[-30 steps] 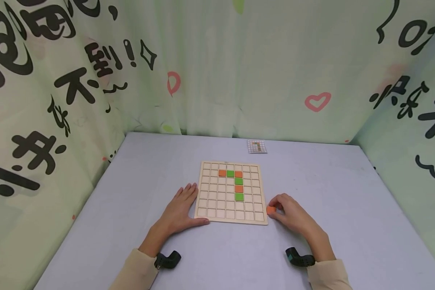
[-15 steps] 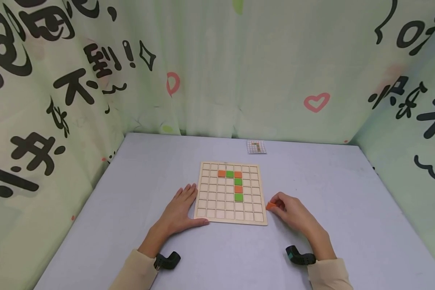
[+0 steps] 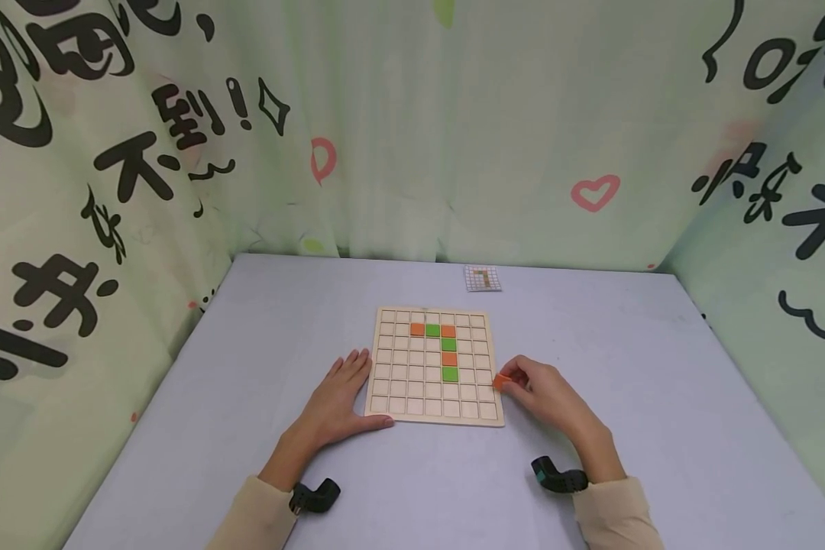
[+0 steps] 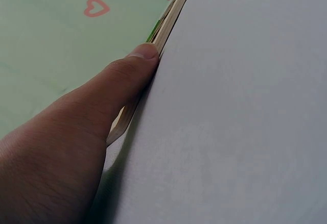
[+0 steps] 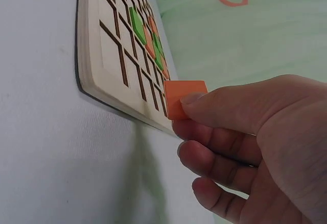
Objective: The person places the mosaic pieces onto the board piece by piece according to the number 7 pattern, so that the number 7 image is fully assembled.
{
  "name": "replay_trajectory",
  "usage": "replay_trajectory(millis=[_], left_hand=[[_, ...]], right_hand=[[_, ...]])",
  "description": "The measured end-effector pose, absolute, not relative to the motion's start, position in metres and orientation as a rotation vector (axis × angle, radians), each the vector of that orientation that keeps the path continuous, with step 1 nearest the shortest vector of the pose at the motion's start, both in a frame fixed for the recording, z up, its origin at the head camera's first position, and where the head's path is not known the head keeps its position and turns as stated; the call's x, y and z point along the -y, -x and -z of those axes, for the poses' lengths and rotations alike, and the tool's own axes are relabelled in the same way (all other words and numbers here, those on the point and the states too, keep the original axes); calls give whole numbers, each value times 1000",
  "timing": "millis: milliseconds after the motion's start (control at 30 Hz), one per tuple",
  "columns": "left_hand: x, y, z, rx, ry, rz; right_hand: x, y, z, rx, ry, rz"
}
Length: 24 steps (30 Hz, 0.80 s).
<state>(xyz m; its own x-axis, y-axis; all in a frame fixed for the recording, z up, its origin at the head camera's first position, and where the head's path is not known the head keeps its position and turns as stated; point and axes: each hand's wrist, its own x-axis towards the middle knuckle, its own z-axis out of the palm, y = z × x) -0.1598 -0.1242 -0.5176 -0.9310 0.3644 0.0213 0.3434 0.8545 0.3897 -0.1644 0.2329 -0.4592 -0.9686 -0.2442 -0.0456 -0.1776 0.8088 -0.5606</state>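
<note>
A square wooden grid board [image 3: 412,393] lies on the table, with several orange and green square tiles set in its cells. They form a short row and, from its right end, a column towards the front; a green tile [image 3: 450,374] is the nearest one. My left hand [image 3: 340,393] rests along the board's left side, fingers straight and thumb [image 4: 138,63] against the front edge. An orange square tile [image 5: 179,94] is pinched between the thumb and fingers of my right hand [image 3: 546,389]. In the head view this tile overlaps the board's right edge.
A small pattern card [image 3: 483,279] printed with a grid and a coloured figure lies behind the board, near the table's back edge. Curtains [image 3: 522,153] with black lettering and hearts enclose the table [image 3: 282,305] at the back and sides.
My right hand has lifted the orange tile from beside the board and brought it up and left to the board's right edge. The left hand stays in place against the board.
</note>
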Motion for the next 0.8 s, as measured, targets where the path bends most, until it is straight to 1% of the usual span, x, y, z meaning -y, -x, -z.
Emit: replay_trajectory(millis=[800], left_hand=[[125, 160, 517, -2970, -572, -598]], right_hand=[[-195, 173, 458, -2784, 450, 932]])
